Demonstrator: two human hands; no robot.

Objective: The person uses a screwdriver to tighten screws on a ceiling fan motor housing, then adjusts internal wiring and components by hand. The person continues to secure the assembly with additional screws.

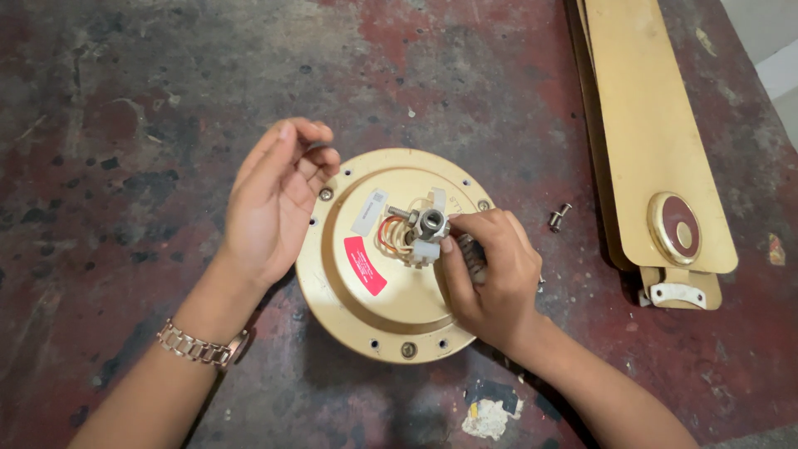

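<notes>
My right hand (490, 278) pinches the hub (431, 223) atop the gold motor housing (391, 316), mid-floor; my left hand (274, 208) rests half-open against its rim. Blades (657, 133) already detached; some screws remain.

A pale gold finish is seen on the round fan motor housing (391, 320), broken by a red sticker (364, 265) and a white label (369, 211). Orange and red wires (389, 235) are seen beside the grey metal shaft (431, 222) (white plastic pieces around it). The fan blades (657, 141) are coloured the same gold, with a maroon oval disc (675, 228) rimmed in gold. The floor (141, 108) is mottled dark grey and worn red. A rose-gold bracelet (199, 349) is worn at one wrist
</notes>
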